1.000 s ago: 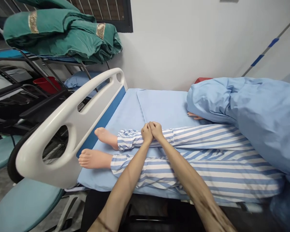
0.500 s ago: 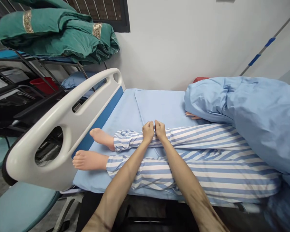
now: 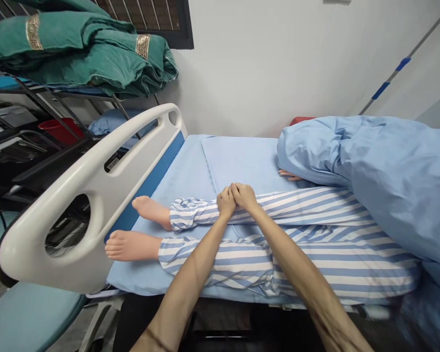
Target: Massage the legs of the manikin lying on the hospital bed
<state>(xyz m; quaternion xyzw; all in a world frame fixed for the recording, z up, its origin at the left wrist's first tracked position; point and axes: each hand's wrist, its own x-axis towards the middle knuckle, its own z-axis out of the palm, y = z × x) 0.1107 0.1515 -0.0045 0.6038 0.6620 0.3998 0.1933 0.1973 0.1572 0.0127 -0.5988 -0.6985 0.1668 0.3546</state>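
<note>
My left hand (image 3: pixel 226 201) and my right hand (image 3: pixel 244 194) lie side by side, touching, on the mannequin's far lower leg (image 3: pixel 201 211) in striped trousers. Both are closed, knuckles up, with the fingers curled over the leg's far side; the fingertips are hidden. The right hand partly overlaps the left one's edge. Bare plastic-looking feet, the far foot (image 3: pixel 152 210) and the near foot (image 3: pixel 132 245), point left. The near leg (image 3: pixel 227 261) rests under my forearms.
A blue quilt (image 3: pixel 381 171) is bunched over the mannequin's upper part, with its hand (image 3: pixel 289 174) showing beneath. The white footboard (image 3: pixel 121 146) closes the left end of the bed sheet (image 3: pixel 242 156). Green folded bedding (image 3: pixel 84 54) sits on a rack. A teal seat (image 3: pixel 33 313) stands lower left.
My hands have come together, from slightly apart to touching and overlapping, the right one moving in toward the left. The whole view has shifted slightly.
</note>
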